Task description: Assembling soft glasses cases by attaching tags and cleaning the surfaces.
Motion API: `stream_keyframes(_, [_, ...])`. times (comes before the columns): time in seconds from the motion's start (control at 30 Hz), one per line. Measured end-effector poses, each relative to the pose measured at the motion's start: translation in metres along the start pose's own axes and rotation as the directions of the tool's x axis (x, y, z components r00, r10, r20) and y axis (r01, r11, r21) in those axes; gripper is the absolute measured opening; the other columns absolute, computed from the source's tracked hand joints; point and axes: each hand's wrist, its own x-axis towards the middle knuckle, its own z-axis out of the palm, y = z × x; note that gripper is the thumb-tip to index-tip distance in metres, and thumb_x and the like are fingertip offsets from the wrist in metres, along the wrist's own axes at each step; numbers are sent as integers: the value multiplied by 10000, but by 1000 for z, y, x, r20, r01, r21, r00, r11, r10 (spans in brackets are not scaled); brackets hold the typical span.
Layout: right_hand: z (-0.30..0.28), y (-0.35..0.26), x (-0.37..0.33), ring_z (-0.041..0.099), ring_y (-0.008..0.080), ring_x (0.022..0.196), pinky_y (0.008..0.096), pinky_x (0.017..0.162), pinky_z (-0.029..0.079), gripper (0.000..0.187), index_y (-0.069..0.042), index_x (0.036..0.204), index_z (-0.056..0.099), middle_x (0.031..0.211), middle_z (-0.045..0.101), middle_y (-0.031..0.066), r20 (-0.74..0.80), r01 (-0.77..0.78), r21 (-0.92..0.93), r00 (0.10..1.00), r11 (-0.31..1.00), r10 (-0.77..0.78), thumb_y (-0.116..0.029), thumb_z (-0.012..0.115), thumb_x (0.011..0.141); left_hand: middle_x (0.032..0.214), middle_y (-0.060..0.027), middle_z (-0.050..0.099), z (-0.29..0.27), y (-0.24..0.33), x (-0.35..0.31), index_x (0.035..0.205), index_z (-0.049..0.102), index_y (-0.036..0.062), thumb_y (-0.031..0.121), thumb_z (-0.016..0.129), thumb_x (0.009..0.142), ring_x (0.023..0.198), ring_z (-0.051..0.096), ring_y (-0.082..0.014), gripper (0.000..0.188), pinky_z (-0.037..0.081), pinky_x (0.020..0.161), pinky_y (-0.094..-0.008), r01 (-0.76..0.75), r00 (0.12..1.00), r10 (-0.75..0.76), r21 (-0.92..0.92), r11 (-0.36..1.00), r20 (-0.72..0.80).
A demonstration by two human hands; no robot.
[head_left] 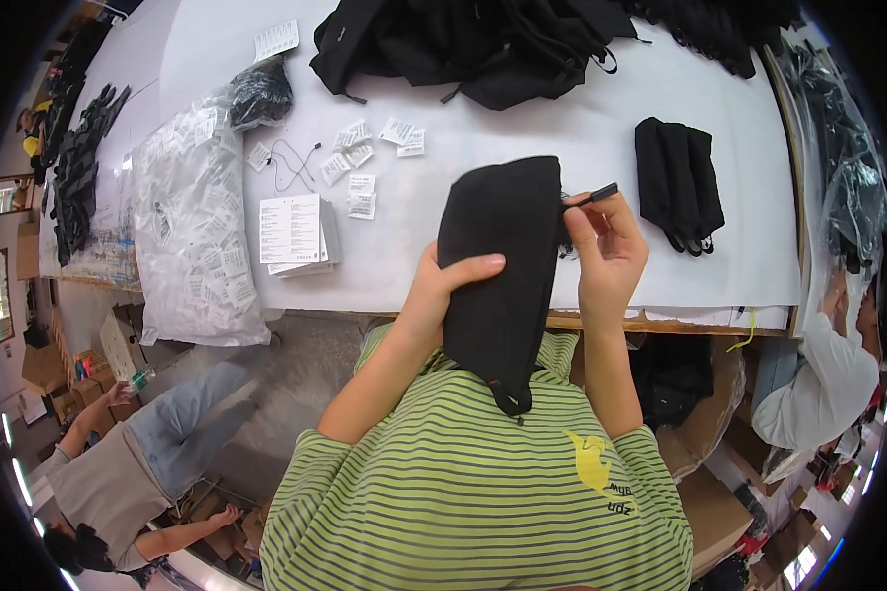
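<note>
A black fabric pouch [498, 222] with a small loop at its lower end is held up in front of my chest. My left hand [436, 295] grips its left side, thumb flat across the front and the other fingers hidden behind. At the pouch's upper right edge, my right hand [606, 246] pinches a slim black zipper pull [593, 195] between thumb and fingers. The pull points up and to the right; its join to the pouch is partly hidden by my fingers.
On the white table [414, 281] stand a stack of printed white cards [293, 231], small white packets [353, 143], a thin black cord [294, 167] and a clear bag of packets [192, 217]. Black pouches lie in a heap [473, 49] and a stack [675, 182]. People [133, 473] are nearby.
</note>
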Motion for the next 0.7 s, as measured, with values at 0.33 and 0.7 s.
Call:
stream_keyframes(0.33, [6, -37, -36, 490, 141, 647, 248, 594, 409, 115, -4, 798, 621, 744, 566, 46, 419, -68, -30, 905, 997, 74, -36, 719, 747, 893, -92, 674, -33, 14, 19, 1042, 611, 4, 103, 611, 837, 753, 669, -173, 227, 557, 672, -275, 12, 998, -34, -360, 933, -55])
stream_keyframes(0.7, [-3, -40, -37, 523, 200, 733, 282, 661, 420, 160, -11, 848, 607, 780, 544, 80, 582, -79, -77, 806, 994, 109, -62, 720, 747, 937, -82, 670, -38, 13, 17, 1072, 605, 15, 111, 615, 844, 808, 661, -166, 247, 545, 721, -275, -47, 995, 14, -333, 942, -99])
